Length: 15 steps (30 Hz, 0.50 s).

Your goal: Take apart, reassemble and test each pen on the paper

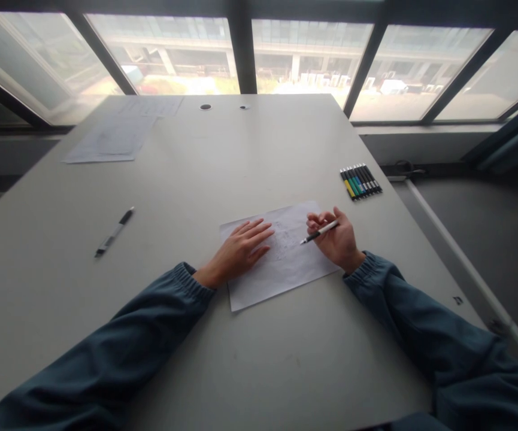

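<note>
In the head view, a white sheet (267, 287) is lying slightly turned on the pale table (267, 371), and faint marks (284, 241) are showing on it between the two hands, which are resting apart. The left hand (244, 246) is lying palm down on the sheet's left part, its fingers loosely stretched and gripping nothing. The right hand (340, 242) is sitting over the sheet's right part, fingers curling, and is holding a pen (320, 233) whose tip is pointing down and left toward the sheet; I cannot tell whether the tip is touching it. Beyond the sheet's right side, a row of pens (361, 182) is lying, some showing yellow, green or blue. Well left of the sheet, a loose pen (115, 232) is lying slanted. Far beyond the sheet, toward the left, some papers (110, 139) are lying; straight beyond it, windows (312, 51) are letting in bright light.
</note>
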Motion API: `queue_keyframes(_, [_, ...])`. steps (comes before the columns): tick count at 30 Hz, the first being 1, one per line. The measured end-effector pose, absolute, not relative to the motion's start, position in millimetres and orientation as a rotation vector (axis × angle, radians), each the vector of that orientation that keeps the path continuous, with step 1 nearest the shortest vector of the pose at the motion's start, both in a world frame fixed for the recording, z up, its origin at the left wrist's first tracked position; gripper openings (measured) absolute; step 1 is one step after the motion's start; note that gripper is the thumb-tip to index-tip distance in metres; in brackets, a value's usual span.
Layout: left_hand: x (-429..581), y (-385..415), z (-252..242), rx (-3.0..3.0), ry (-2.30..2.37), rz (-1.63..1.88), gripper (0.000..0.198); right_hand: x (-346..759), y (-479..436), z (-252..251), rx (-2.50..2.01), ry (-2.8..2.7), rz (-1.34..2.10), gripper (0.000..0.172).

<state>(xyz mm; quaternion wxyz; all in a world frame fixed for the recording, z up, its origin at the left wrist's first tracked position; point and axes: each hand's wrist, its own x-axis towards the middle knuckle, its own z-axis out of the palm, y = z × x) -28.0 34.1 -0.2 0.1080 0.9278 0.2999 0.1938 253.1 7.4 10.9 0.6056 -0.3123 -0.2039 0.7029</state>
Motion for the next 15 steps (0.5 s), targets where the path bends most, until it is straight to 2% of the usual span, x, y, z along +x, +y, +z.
queue_keyframes(6, [-28.9, 32.9, 2.6, 2.78, 0.944, 0.406, 0.055, 251.2, 7.0, 10.8, -0.873, -0.603, 1.442, 0.063])
queue_keyframes(11, [-28.9, 31.0, 0.4, 2.804, 0.961, 0.312, 0.064, 246.1, 6.2, 7.7, -1.026, -0.829, 1.167, 0.035])
queue_keyframes(15, [-28.7, 27.5, 0.3, 2.81, 0.947, 0.25, 0.066, 242.6, 2.7, 7.6, -1.145, -1.079, 1.025, 0.024])
